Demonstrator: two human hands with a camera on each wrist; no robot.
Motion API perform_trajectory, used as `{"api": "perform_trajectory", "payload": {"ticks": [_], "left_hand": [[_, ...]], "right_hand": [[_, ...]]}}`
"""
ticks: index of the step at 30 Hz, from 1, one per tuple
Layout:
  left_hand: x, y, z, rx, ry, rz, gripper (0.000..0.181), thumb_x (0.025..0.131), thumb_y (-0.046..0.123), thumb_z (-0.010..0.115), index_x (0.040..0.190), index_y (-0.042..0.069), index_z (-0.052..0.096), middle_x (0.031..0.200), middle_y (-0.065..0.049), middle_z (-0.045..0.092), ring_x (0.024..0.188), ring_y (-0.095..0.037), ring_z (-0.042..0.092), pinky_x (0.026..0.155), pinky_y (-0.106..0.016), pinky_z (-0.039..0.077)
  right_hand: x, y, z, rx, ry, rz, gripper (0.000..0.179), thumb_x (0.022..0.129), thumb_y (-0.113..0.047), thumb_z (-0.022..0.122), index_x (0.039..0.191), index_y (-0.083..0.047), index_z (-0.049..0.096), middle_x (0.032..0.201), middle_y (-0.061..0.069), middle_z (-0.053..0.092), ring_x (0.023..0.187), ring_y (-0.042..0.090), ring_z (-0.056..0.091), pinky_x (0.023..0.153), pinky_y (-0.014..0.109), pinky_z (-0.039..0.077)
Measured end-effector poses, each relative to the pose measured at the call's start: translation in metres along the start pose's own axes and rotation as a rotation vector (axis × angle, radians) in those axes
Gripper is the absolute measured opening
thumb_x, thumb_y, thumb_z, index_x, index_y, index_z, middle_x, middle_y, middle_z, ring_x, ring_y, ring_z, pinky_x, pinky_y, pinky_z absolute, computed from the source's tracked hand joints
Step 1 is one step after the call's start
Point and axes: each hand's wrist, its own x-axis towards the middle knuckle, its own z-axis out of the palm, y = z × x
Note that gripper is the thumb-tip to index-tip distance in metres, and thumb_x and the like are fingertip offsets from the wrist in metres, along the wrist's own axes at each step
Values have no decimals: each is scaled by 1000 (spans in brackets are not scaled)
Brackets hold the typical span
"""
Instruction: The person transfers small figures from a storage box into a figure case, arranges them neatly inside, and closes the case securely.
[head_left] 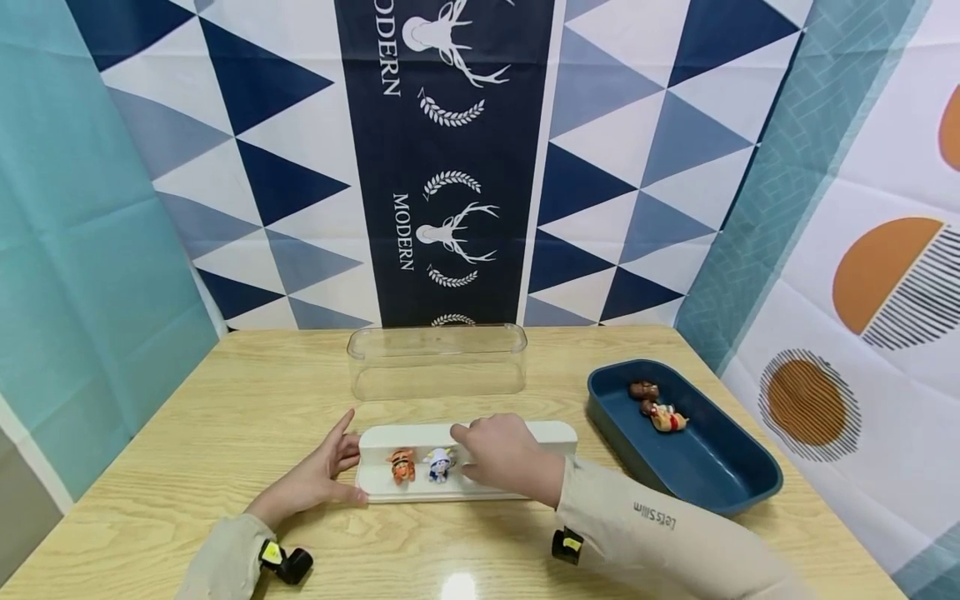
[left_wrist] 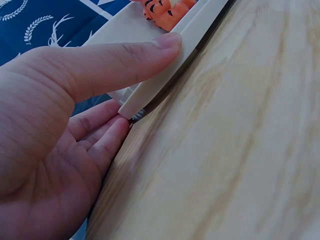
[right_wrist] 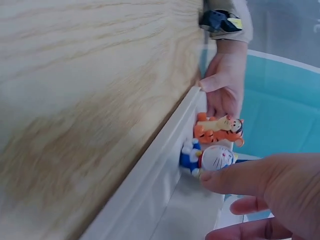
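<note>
A long white tray [head_left: 412,434] with a raised back wall lies in front of me. Near its left end stands an orange tiger figurine [head_left: 402,467] with black stripes. A white-and-blue cat figurine [head_left: 439,465] stands close to the tiger's right. My left hand [head_left: 318,477] holds the tray's left end, thumb on the front rim [left_wrist: 165,65] and fingers around the end corner. My right hand [head_left: 510,457] is over the tray, just right of the cat. In the right wrist view, its thumb [right_wrist: 235,176] is right at the cat's head, while the other fingers stand apart from it.
Behind the tray, a clear plastic cover [head_left: 438,375] rests on the table [head_left: 262,400]. A dark blue bin [head_left: 712,454] stands at the right, holding a yellow bear figurine [head_left: 667,419] and brown figurines [head_left: 643,390]. Patterned cloth [head_left: 450,167] hangs along the back edge.
</note>
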Motion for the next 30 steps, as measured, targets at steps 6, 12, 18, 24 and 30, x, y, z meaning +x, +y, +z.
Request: {"api": "perform_trajectory", "payload": {"ticks": [6,12,18,24,30], "left_hand": [[0,-3,0,-7,5,2,131,76,0,85,151,-5,-22,142,-42,33,132,-57,32,104,-13,37],[3,-3,0,-26,4,-3,131,76,1,85,152,-3,-22,143,-40,33,133,-57,31,104,-12,36],[2,-1,-1,-8,-1,0,131,76,-1,84,151,-5,-23,142,-40,35,132,-57,33,108,-20,38],[2,1,-1,-2,2,14,129,76,-5,83,150,-6,-23,141,-41,35,132,-58,33,112,-39,37],[2,1,-2,-12,-5,4,130,76,-3,83,150,-6,-24,141,-41,35,132,-58,32,112,-34,37]], "right_hand": [[-6,11,-5,-122,26,-104,27,80,-35,80,91,-17,63,66,-4,54,47,9,37,34,24,30],[-16,27,-3,-287,132,-191,23,84,-35,75,94,-18,63,75,-2,59,56,16,50,41,27,42],[-23,45,0,-334,112,-199,22,87,-35,73,99,-18,65,84,1,61,68,19,58,51,32,50],[-28,67,-3,-344,71,-185,23,88,-32,73,102,-17,64,88,3,61,72,21,59,56,34,52],[-33,97,-9,-315,70,-157,25,88,-28,74,107,-15,65,89,4,62,71,22,58,56,35,52]]}}
